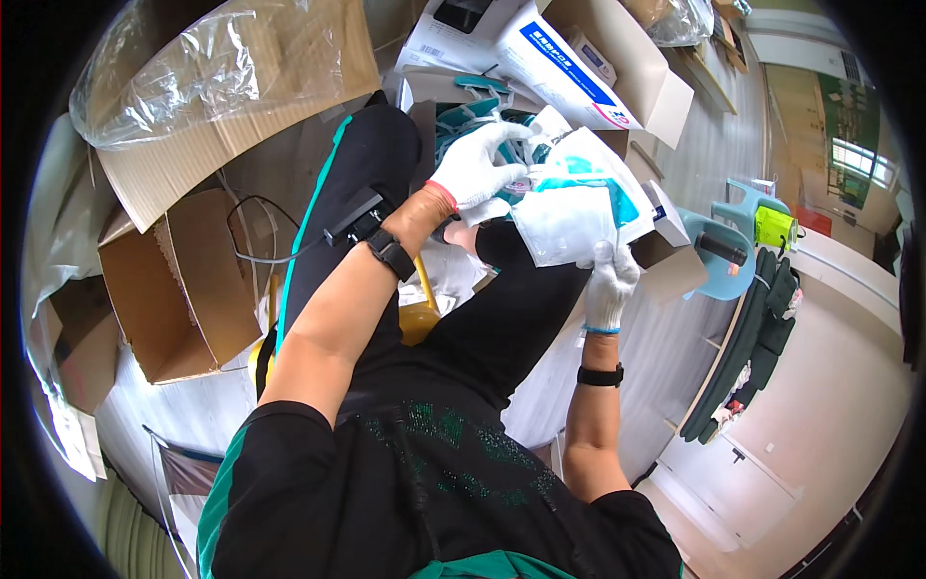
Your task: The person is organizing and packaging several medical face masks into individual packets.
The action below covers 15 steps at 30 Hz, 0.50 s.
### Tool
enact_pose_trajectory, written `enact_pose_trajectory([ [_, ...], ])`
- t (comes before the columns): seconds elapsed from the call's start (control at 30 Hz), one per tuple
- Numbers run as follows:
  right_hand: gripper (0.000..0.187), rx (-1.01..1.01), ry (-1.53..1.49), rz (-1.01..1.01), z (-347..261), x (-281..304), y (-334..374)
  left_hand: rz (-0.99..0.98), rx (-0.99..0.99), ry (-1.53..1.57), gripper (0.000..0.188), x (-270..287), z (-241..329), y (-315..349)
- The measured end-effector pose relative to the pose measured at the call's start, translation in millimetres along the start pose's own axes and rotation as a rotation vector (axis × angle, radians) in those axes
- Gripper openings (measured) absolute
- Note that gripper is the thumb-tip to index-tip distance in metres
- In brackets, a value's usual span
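My left hand (479,166), in a white knit glove with a red cuff, has its fingers curled beside a white pouch (564,227). What those fingers grip, if anything, is hard to make out. A teal face mask (584,188) shows at the pouch's upper part, with pale straps running toward my left fingers. My right hand (612,285), gloved in white with a blue cuff, pinches the pouch's lower right edge between thumb and fingers. Behind my left hand, a box holds several more teal face masks (463,121).
White-and-blue cartons (564,68) stand beyond the masks. An open brown cardboard box (174,289) sits on the floor at left, below a cardboard sheet (241,106) with clear plastic. A blue stool (723,256) bearing a dark bottle (721,248) stands at right.
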State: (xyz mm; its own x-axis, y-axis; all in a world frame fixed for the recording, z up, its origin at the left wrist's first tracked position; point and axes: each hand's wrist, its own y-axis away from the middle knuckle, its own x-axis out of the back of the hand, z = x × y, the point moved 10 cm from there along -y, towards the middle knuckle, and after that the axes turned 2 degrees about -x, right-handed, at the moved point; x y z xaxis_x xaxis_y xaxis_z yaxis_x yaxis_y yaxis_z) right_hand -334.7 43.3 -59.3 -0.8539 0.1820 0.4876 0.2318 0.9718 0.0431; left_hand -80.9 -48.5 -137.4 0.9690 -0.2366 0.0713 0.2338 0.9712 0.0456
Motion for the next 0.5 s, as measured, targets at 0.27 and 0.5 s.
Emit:
enact_pose_trajectory([
  [0.27, 0.020, -0.018, -0.034, -0.064, 14, -4, 5, -0.268, -0.149, -0.151, 0.058, -35, 20, 2],
  [0.5, 0.015, -0.060, -0.064, 0.012, 23, 11, 6, -0.271, -0.179, -0.122, 0.047, -49, 28, 4],
])
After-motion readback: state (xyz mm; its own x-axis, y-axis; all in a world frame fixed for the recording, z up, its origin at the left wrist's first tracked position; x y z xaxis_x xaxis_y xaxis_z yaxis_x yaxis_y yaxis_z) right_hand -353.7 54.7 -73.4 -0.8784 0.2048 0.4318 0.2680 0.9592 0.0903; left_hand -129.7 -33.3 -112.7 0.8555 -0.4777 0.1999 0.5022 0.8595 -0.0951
